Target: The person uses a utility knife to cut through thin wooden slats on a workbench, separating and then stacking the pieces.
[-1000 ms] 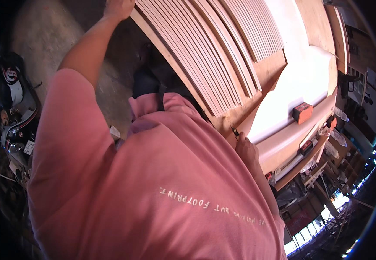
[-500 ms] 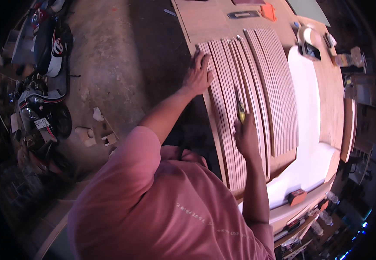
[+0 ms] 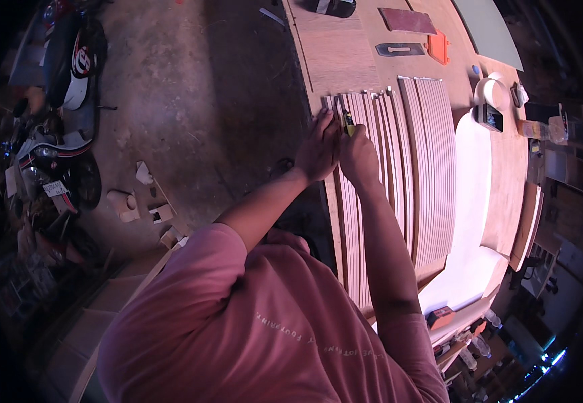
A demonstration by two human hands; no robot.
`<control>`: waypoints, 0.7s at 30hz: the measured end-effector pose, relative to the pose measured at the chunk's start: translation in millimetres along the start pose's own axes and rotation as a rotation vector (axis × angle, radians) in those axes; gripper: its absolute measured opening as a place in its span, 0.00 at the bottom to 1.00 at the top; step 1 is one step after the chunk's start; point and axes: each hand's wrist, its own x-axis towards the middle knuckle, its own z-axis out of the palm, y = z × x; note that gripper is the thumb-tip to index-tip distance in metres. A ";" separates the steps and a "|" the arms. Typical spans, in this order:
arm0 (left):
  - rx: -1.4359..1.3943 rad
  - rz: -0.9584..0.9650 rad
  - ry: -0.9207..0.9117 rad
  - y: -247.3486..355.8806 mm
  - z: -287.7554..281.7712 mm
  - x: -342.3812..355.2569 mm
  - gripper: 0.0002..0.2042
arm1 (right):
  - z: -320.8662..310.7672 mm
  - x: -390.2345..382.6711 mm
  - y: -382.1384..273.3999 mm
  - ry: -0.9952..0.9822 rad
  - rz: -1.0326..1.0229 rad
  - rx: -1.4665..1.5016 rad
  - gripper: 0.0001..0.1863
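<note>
My right hand [image 3: 360, 158] is closed round a yellow and black utility knife [image 3: 349, 125], its tip near the far end of the left set of thin wooden strips [image 3: 353, 235]. Right beside it, my left hand [image 3: 318, 151] lies on the left edge of those strips with its fingers stretched out. The two hands are close together, perhaps touching. A second set of strips [image 3: 434, 195] lies side by side to the right, its far ends nearly in line. Where the blade meets the wood is too small to make out.
Beyond the strips lie a slotted metal blade [image 3: 400, 49], an orange plastic piece [image 3: 439, 48] and a dark red flat piece [image 3: 407, 20]. A tape roll [image 3: 493, 94] and a phone [image 3: 491, 118] sit right, near white sheeting [image 3: 471, 181]. A motorbike [image 3: 53, 164] stands at left.
My right hand has moved the utility knife away from me and left, from the middle of the strips to their far end beside my left hand. The view has shifted slightly.
</note>
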 end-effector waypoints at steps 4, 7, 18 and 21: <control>0.013 0.034 -0.025 -0.3 1.1 2.1 0.28 | 7.8 4.6 7.4 0.021 -0.009 0.026 0.17; 0.028 0.037 -0.039 0.2 -3.5 1.6 0.29 | 6.2 8.4 0.1 -0.011 0.027 -0.030 0.17; 0.072 0.048 -0.014 7.4 -2.2 3.2 0.31 | 62.5 31.7 63.6 0.421 -0.523 -0.512 0.17; 0.106 0.016 0.008 8.2 -5.2 3.5 0.31 | 42.6 -1.4 65.7 0.230 -0.495 -0.463 0.14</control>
